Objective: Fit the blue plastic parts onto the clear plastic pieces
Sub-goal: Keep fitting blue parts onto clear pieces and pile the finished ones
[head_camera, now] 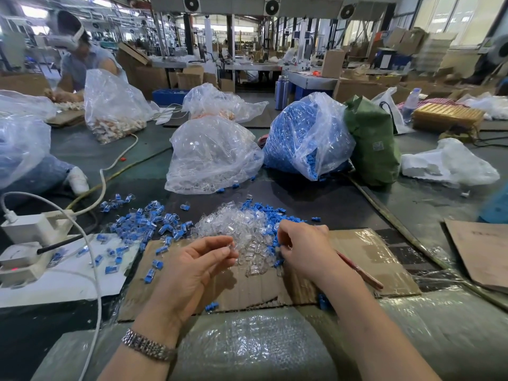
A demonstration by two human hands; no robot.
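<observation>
Clear piece pinched at fingertips of left hand, long axis roughly level, tip toward right hand; finer facing too small to tell. Right fingers curled down among loose blue parts at right edge of clear pile, seemingly pinching one, though hard to confirm. Pile heaped on flattened cardboard over dark counter. Left of pile, scattered assembled blue-and-clear pieces; farther left, white power strip. Behind pile, bag of clear pieces; right of that, bag of blue parts and green bag. Beyond, factory hall with cartons, ceiling fans and another person at far left.
</observation>
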